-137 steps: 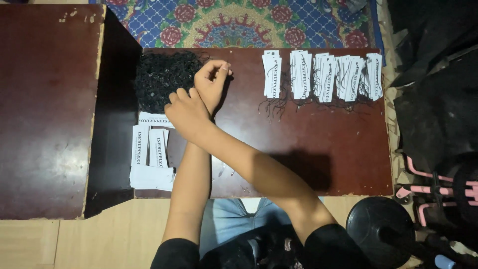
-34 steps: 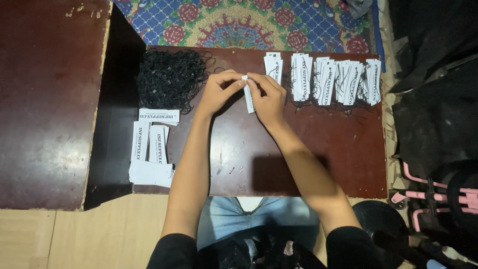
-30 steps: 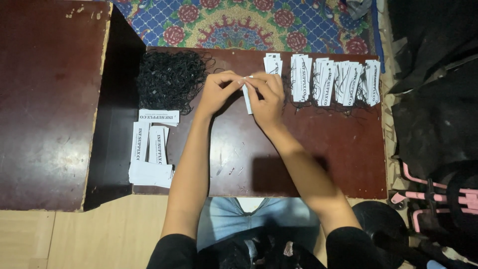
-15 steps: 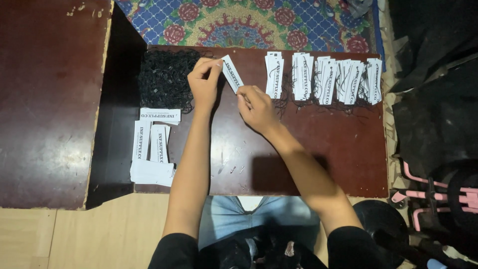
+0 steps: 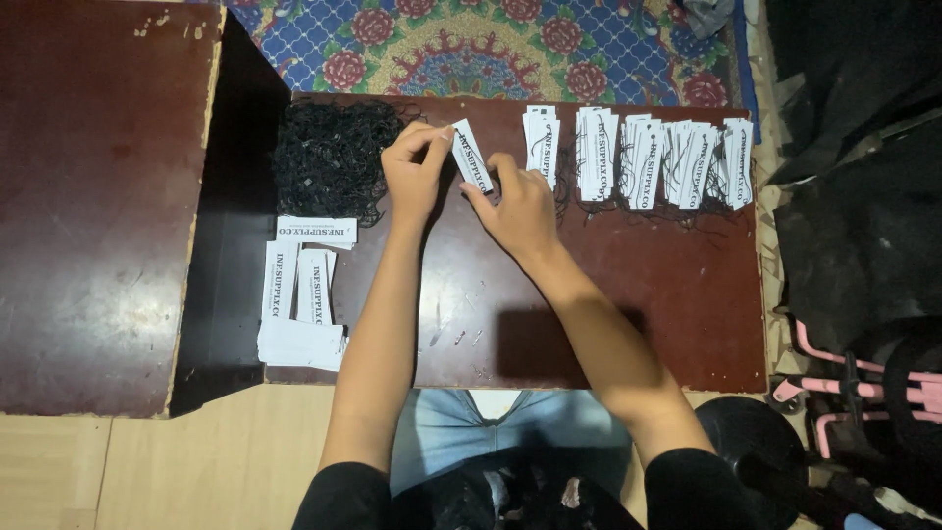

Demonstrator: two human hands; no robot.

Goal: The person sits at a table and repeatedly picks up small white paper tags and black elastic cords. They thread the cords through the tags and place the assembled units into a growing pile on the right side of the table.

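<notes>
- Since half a second ago, our right hand (image 5: 520, 201) rises to the white paper tag (image 5: 471, 155).
- Left hand (image 5: 414, 172) pinches the tag above the table (image 5: 608, 294); right fingertips touch it beside the black string pile (image 5: 329, 157).

We see both hands meeting over a dark wooden table (image 5: 628, 304) near the upper middle of the frame. The left hand (image 5: 414, 177) pinches the top end of a white paper tag (image 5: 471, 155), and the right hand (image 5: 520, 206) touches its lower end. A heap of black strings (image 5: 329, 157) lies just left of the left hand. Rows of finished tags (image 5: 648, 157) run along the upper right, and stacks of blank tags (image 5: 299, 294) sit at the lower left. A patterned rug (image 5: 510, 44) shows above the table.
</notes>
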